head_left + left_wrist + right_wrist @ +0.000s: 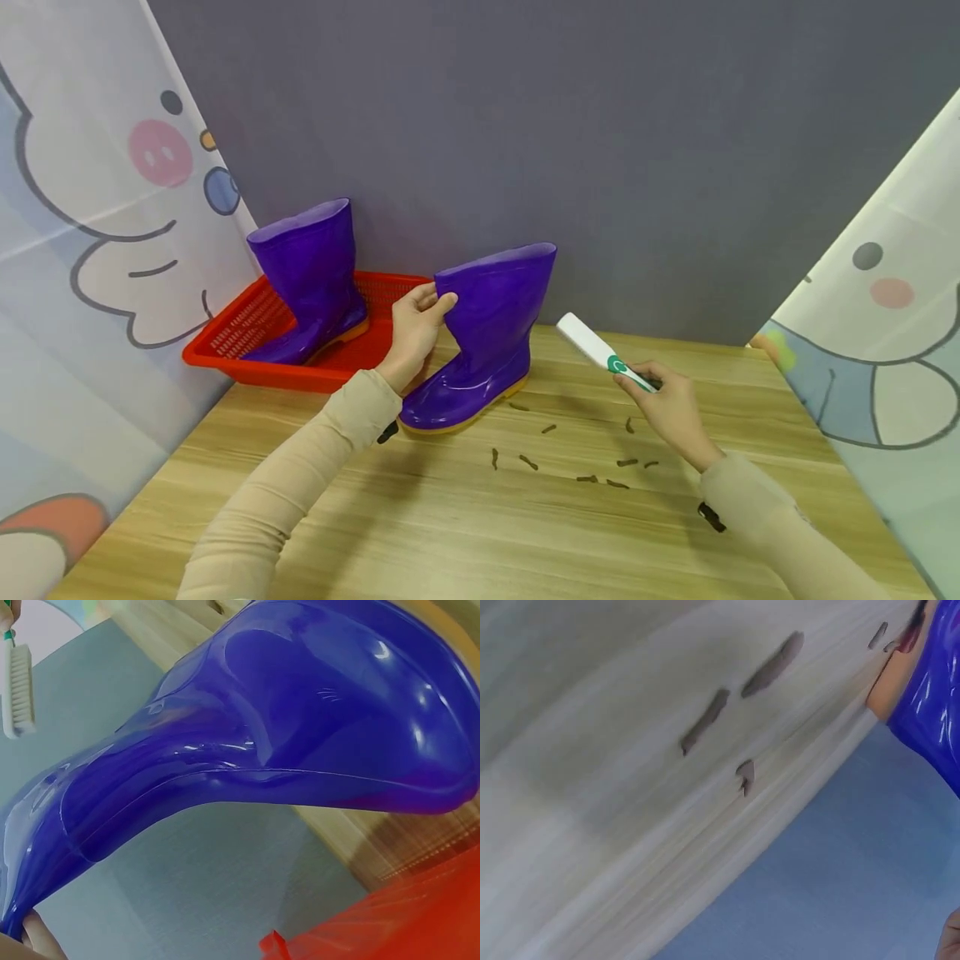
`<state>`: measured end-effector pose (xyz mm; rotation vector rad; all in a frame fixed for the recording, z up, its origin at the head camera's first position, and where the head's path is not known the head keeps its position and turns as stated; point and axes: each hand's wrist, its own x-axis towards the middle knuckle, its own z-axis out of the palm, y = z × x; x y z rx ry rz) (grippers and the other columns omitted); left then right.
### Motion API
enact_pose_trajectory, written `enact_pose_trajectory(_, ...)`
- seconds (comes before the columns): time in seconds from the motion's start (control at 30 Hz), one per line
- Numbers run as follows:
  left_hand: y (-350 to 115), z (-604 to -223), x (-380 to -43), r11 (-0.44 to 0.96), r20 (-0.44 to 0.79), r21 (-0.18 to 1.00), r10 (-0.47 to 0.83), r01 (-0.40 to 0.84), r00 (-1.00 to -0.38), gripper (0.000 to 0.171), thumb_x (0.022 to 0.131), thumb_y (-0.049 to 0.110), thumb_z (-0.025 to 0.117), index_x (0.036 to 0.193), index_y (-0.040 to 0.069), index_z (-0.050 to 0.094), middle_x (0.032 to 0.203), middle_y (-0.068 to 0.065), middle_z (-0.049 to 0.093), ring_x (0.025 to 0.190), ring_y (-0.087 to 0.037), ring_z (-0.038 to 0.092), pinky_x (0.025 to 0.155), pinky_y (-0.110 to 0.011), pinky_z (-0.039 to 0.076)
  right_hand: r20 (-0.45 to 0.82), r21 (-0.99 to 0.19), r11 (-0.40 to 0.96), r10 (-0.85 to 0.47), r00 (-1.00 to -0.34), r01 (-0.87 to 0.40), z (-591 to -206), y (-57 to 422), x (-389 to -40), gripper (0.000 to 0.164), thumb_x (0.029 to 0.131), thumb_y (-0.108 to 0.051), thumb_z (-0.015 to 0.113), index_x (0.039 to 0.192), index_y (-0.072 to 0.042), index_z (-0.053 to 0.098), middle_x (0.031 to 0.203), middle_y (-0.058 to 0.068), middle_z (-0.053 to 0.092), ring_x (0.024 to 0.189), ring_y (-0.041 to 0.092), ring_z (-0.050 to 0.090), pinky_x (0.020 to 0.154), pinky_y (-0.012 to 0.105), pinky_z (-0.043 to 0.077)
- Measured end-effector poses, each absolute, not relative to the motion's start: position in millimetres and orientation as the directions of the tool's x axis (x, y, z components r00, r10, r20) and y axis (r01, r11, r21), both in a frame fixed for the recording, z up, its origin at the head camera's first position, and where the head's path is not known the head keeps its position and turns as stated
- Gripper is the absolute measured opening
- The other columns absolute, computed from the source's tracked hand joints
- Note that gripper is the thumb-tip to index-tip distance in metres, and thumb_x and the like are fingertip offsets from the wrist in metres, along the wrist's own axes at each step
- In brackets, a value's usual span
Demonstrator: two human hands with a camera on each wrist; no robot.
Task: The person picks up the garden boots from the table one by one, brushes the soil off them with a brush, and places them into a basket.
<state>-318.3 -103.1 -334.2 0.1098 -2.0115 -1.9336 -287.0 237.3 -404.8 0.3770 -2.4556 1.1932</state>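
Observation:
A purple rain boot (491,325) with a yellowish sole stands upright on the wooden table. My left hand (415,329) pinches the edge of its shaft near the top, thumb on the outside. In the left wrist view the boot (300,712) fills most of the picture. To the right of the boot, my right hand (667,404) grips the green-and-white handle of a brush (588,340), held above the table and apart from the boot. Pale bristles show on the brush (21,690) in the left wrist view. Small dark brown bits (528,462) lie scattered on the table.
A red plastic basket (292,379) stands at the left with a second purple boot (311,267) in it. Behind the table (480,533) rises a grey wall (562,150). Printed cartoon curtains (75,275) hang at both sides.

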Motion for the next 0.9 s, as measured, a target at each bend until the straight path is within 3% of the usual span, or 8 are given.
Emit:
enact_pose_trajectory(0.2,-101.9,-332.6,-318.4,0.064,0.232,0.973,-0.286,0.223,-0.930,0.033,0.083,0.019,0.069,0.112,0.006,0.062,0.103,-0.012,0.066,0.081,-0.007,0.061,0.070,-0.019,0.051,0.393,-0.712,0.613,-0.058,-0.918,-0.343,-405.9,242.6,-278.1,0.026,0.081,-0.020,0.071,0.096,0.001,0.067,0.085,0.015,0.068,0.059,0.004,0.056,0.049,0.018,0.046)
enact_pose_trajectory(0.37,-99.0,-328.8,-319.1,0.085,0.266,0.964,-0.278,0.252,-0.923,0.031,0.082,0.020,0.069,0.111,0.008,0.064,0.101,-0.011,0.067,0.084,-0.010,0.061,0.076,-0.021,0.050,0.340,-0.697,0.645,-0.086,-0.937,-0.312,-409.1,249.2,-270.1,0.031,0.082,-0.023,0.070,0.099,0.003,0.066,0.085,0.015,0.068,0.054,0.006,0.053,0.044,0.020,0.041)
enact_pose_trajectory(0.53,-91.5,-320.0,-322.0,0.119,0.264,0.964,-0.284,0.240,-0.922,0.029,0.084,0.019,0.067,0.111,0.007,0.064,0.102,-0.012,0.067,0.083,-0.010,0.060,0.073,-0.020,0.049,0.320,-0.662,0.682,-0.119,-0.940,-0.311,-415.9,259.1,-263.2,0.029,0.081,-0.022,0.071,0.096,0.003,0.067,0.082,0.014,0.069,0.048,0.003,0.047,0.039,0.021,0.036)
enact_pose_trajectory(0.73,-82.1,-308.7,-326.2,0.129,0.254,0.965,-0.247,0.229,-0.935,0.029,0.084,0.018,0.067,0.110,0.007,0.065,0.103,-0.012,0.068,0.078,-0.010,0.063,0.065,-0.019,0.051,0.375,-0.591,0.727,-0.137,-0.917,-0.350,-425.1,270.7,-257.2,0.024,0.078,-0.019,0.073,0.090,0.001,0.068,0.076,0.012,0.070,0.044,0.000,0.043,0.036,0.019,0.032)
enact_pose_trajectory(0.9,-73.2,-301.0,-327.6,0.151,0.284,0.955,-0.227,0.255,-0.931,0.029,0.084,0.018,0.067,0.111,0.007,0.065,0.103,-0.012,0.068,0.082,-0.014,0.065,0.072,-0.024,0.054,0.484,-0.487,0.762,-0.172,-0.858,-0.427,-428.7,279.4,-254.8,0.020,0.073,-0.014,0.077,0.085,-0.001,0.069,0.067,0.006,0.067,0.040,-0.004,0.034,0.035,0.018,0.030)
